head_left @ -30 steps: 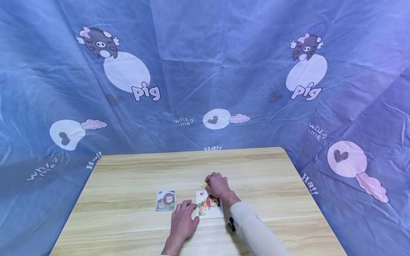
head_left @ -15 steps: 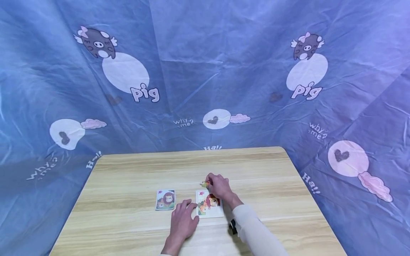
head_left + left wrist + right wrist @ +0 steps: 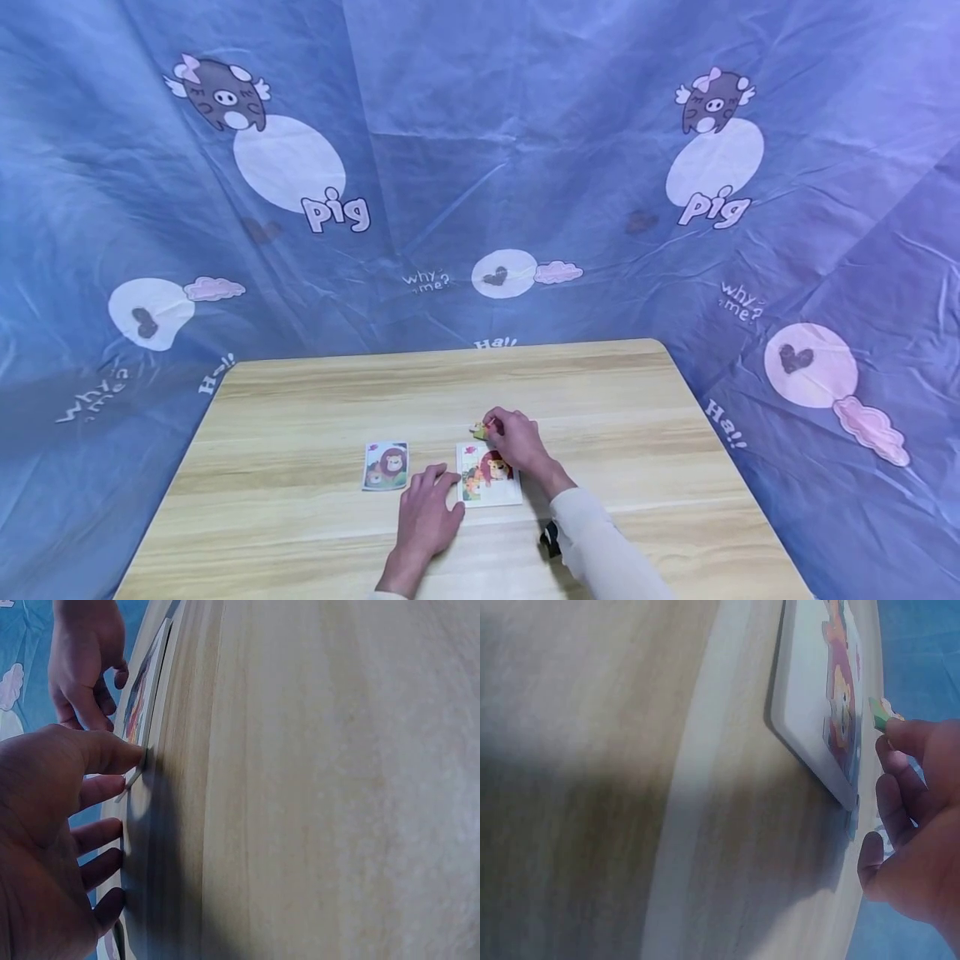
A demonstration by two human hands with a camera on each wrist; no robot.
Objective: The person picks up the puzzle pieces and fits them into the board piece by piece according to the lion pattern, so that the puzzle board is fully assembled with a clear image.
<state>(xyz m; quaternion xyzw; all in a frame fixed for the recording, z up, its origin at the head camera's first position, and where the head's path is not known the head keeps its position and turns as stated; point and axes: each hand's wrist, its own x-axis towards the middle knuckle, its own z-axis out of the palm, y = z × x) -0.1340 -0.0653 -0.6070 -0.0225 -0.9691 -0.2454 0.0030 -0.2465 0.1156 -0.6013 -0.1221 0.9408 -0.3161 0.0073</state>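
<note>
In the head view a white puzzle tray (image 3: 497,495) lies on the table, partly filled with jigsaw pieces that show a lion. My left hand (image 3: 427,515) rests at its left edge with fingers loosely extended; in the left wrist view the thumb (image 3: 120,754) touches the tray's rim. Beyond the tray's far edge, my right hand (image 3: 519,442) pinches a small green-and-yellow puzzle piece (image 3: 480,431). Its green corner also shows at the thumb tip in the right wrist view. Most of that piece is hidden by the fingers.
A picture card (image 3: 386,467) with the same lion scene lies left of the tray. The wooden table (image 3: 300,417) is bordered by a blue printed cloth (image 3: 442,167) at the back and sides. A black object (image 3: 550,540) shows beside the right sleeve.
My right hand has shifted slightly right, and the pinched piece has tilted and moved a little with it. The left hand keeps its place at the tray. The head view has shifted slightly.
</note>
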